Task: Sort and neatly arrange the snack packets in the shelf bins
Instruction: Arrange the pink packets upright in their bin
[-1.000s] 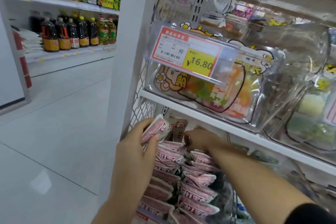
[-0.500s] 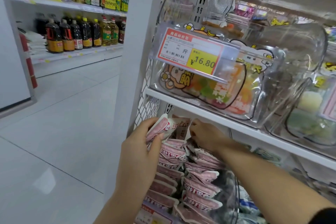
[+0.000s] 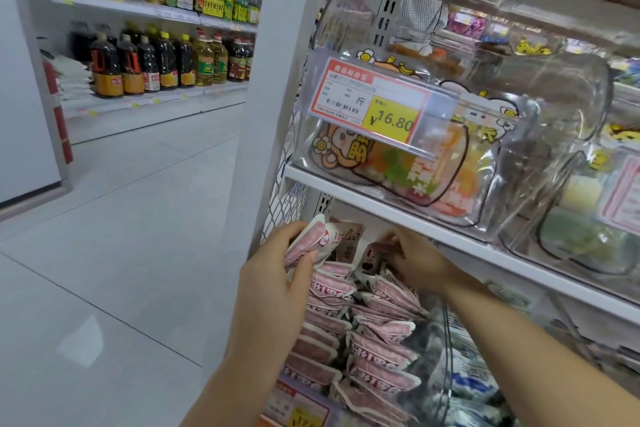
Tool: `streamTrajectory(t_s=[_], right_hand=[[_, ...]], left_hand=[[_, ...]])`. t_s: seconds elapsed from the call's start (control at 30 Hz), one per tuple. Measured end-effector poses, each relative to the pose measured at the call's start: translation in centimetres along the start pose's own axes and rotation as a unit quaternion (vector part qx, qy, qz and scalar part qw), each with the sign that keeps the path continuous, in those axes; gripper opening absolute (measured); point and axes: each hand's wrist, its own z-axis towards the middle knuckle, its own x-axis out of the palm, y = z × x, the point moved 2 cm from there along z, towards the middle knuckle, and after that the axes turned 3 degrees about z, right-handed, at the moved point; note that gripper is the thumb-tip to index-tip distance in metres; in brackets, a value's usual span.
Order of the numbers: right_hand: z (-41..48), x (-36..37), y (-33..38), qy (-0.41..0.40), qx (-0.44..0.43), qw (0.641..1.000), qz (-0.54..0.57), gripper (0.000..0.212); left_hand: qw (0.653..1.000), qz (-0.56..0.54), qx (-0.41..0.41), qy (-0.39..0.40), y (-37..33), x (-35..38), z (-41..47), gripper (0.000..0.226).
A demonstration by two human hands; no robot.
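1. L hand (image 3: pixel 273 288), below the shelf board (image 3: pixel 450 232) at its left end: thumb & fingers clamp a small stack of pink pkts (image 3: pixel 308 243).
2. R hand (image 3: pixel 419 260), just under the board: fingers curled at an upright pkt (image 3: pixel 375 253). Pinch or mere touch, can't tell.
3. Rows of pkts (image 3: pixel 367 340) lie packed below the board.
4. Best approach, imo: square the stack's edges, slot it upright at the back with labels fwd, no crushing.

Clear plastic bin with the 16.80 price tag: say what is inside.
Orange, green and red snack pieces show low in the clear plastic bin. Its red-and-yellow price tag and cartoon stickers hide the rest.
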Motion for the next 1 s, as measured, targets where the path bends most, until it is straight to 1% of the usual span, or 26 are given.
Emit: streamTrajectory(t_s=[0.03,0.1,0.17,0.27,0.33,0.37,0.43,0.47,0.5,0.57,0.67,0.7,0.73,0.77,0.83,0.87,0.9,0.93,0.97,1.0], right_hand=[[0.0,0.1,-0.3,0.004,0.005,1.0,0.013,0.021],[-0.3,0.2,0.0,-0.012,0.009,0.999,0.035,0.018],[-0.3,0.3,0.1,-0.039,0.029,0.997,0.062,0.03],[-0.8,-0.1,1.1,-0.037,0.015,0.997,0.058,0.039],[-1.5,-0.4,1.5,-0.052,0.014,0.994,0.097,0.035],[-1.8,-0.6,1.4,-0.081,0.02,0.992,0.097,0.029],[-2.9,-1.3,0.9,-0.17,0.063,0.983,0.04,0.01],[-3.4,-1.5,0.8,-0.194,0.082,0.977,0.008,0.007],[-3.8,-1.5,0.5,-0.193,0.098,0.976,-0.009,0.012],[-4.3,-1.5,0.3,-0.165,0.123,0.977,-0.053,0.021],[-4.4,-1.6,0.4,-0.145,0.149,0.976,-0.071,0.021],[-4.3,-1.4,0.5,-0.116,0.148,0.979,-0.077,0.021],[-4.4,-1.4,1.0,-0.081,0.133,0.984,-0.084,0.026],[-4.3,-1.3,1.0,-0.067,0.118,0.987,-0.087,0.03],[-4.3,-1.7,1.4,-0.086,0.074,0.991,-0.066,0.033],[-4.4,-1.8,1.6,-0.107,0.035,0.992,-0.052,0.034],[-4.6,-1.6,2.4,-0.094,-0.013,0.995,-0.04,0.034],[-4.8,-1.1,3.1,-0.056,-0.064,0.996,-0.038,0.033],[-5.0,-0.5,3.6,-0.019,-0.099,0.994,-0.047,0.034],[-5.1,0.0,3.6,-0.002,-0.119,0.99,-0.07,0.031]], left_hand=[[1.0,0.0,-0.002,0.002,0.0,0.1,-0.1,0.038],[1.0,0.005,-0.005,0.004,-0.1,0.3,-0.2,0.039],[1.0,0.006,-0.009,0.007,-0.2,0.5,-0.3,0.038],[1.0,0.004,-0.01,0.007,-0.4,0.5,-0.4,0.038],[1.0,0.006,-0.01,0.005,-0.5,0.5,-0.4,0.038],[1.0,0.009,-0.01,0.005,-0.5,0.5,-0.3,0.039],[1.0,0.008,-0.011,0.005,-0.6,0.5,-0.3,0.039],[1.0,0.006,-0.009,0.004,-0.6,0.5,-0.2,0.039],[1.0,0.006,-0.007,0.003,-0.6,0.5,-0.2,0.039],[1.0,0.01,-0.009,0.005,-0.7,0.5,-0.3,0.039],[1.0,0.017,-0.016,0.01,-0.8,0.6,-0.4,0.04],[1.0,0.02,-0.018,0.012,-0.8,0.6,-0.4,0.041],[0.999,0.022,-0.02,0.013,-0.7,0.7,-0.5,0.041],[0.999,0.021,-0.021,0.013,-0.7,0.7,-0.5,0.042],[1.0,0.011,-0.021,0.011,-0.7,0.6,-0.5,0.041],[1.0,0.005,-0.018,0.008,-0.8,0.5,-0.5,0.041],[1.0,0.002,-0.014,0.005,-0.8,0.5,-0.5,0.04],[1.0,0.001,-0.012,0.003,-0.7,0.4,-0.4,0.039],[1.0,0.0,-0.012,0.001,-0.5,0.4,-0.4,0.038],[1.0,0.0,-0.013,-0.002,-0.3,0.3,-0.4,0.038]])
